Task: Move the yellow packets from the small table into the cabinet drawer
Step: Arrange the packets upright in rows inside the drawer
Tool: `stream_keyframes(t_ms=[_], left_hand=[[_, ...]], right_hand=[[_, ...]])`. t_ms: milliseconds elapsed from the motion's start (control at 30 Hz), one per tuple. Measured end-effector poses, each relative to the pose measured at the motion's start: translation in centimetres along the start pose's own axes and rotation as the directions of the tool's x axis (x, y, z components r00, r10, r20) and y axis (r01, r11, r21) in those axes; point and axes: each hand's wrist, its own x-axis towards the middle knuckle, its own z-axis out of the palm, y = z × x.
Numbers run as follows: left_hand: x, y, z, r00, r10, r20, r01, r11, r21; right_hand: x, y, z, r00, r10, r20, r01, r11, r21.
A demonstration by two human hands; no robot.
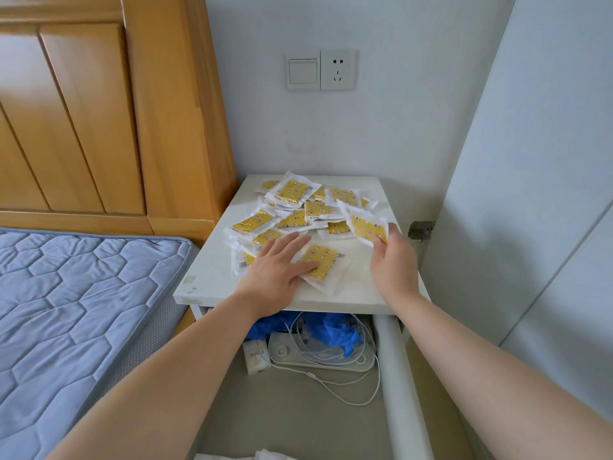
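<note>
Yellow packet [366,227] (tilted), in right grip [393,260]

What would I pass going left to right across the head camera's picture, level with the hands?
Blue mattress → left hand → right hand, pinching a yellow packet → white panel at the far right.
</note>
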Motion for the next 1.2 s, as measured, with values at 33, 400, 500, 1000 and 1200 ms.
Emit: stream_keyframes(t_ms=[33,400,500,1000,1200], left_hand=[[-0.2,0.0,0.0,0.999,0.035,-0.012,-0.034,0.999,0.032],[0.0,-0.2,0.3,1.000,0.020,0.023,-0.022,0.998,0.065],[0.2,0.0,0.4,0.993,-0.116,0.022,0.115,0.992,0.043],[0.1,0.1,0.3,0.881,-0.424,-0.212,0.401,0.905,-0.145],[0.8,0.0,0.4,0.789,-0.614,-0.014,0.613,0.788,-0.060]], right_hand=[[0.1,0.1,-0.1,0.994,0.090,-0.057,-0.084,0.991,0.100],[1.6,1.5,-1.6,0.901,0.365,0.234,-0.434,0.766,0.475],[1.5,0.9,-1.2,0.914,0.291,0.282,-0.388,0.830,0.400],[-0.7,-1.2,1.0,0.714,-0.266,0.648,0.445,0.887,-0.126],[-1.2,-1.9,1.8,0.787,-0.063,0.614,0.332,0.882,-0.335]])
